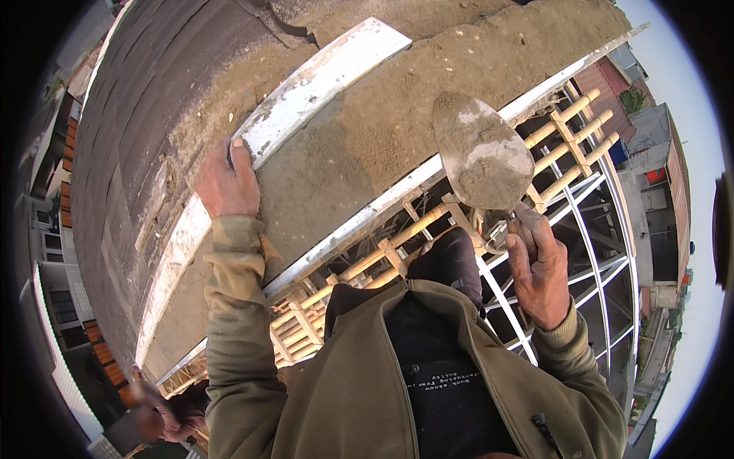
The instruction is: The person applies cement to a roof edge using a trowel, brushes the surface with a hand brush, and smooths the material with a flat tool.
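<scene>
My left hand is wrapped over a long white straightedge smeared with mortar, the thumb on its upper face. That straightedge lies aslant along a band of wet grey-brown mortar. My right hand is closed around the handle of a trowel, and the fingers hide most of the handle. Mortar coats the broad, rounded blade, which overlaps the white edge strip bordering the mortar.
Dark roof tiles spread out at the left. Bamboo scaffolding and white metal framing stand below the edge, with open gaps between. Another person is at the lower left. Buildings rise at the far right.
</scene>
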A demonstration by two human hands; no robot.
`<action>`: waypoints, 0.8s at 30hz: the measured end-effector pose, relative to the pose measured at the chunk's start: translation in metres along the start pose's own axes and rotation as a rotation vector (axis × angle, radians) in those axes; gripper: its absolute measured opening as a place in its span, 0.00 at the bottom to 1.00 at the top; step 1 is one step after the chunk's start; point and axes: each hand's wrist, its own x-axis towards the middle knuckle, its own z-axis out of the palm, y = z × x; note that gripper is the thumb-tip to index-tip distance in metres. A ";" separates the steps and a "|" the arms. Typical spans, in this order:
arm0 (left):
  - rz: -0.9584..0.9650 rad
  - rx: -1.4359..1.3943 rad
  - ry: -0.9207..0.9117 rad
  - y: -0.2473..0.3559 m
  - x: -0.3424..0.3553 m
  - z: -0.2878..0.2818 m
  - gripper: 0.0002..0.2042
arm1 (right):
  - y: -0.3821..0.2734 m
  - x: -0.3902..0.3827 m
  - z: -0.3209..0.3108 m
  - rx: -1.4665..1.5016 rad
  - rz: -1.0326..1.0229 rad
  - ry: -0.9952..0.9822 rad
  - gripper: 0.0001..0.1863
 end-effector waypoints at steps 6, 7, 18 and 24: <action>0.012 0.038 0.013 -0.008 0.001 0.007 0.23 | -0.013 -0.008 0.021 0.029 -0.079 -0.140 0.26; 0.008 0.055 0.021 -0.011 0.000 0.008 0.23 | -0.010 -0.011 0.020 0.081 -0.004 -0.117 0.26; 0.010 0.044 0.000 -0.001 -0.001 0.002 0.24 | -0.004 0.008 0.029 0.087 -0.054 0.095 0.22; 0.032 0.049 0.037 -0.005 0.000 0.006 0.22 | -0.021 0.020 0.031 -0.029 -0.202 -0.128 0.22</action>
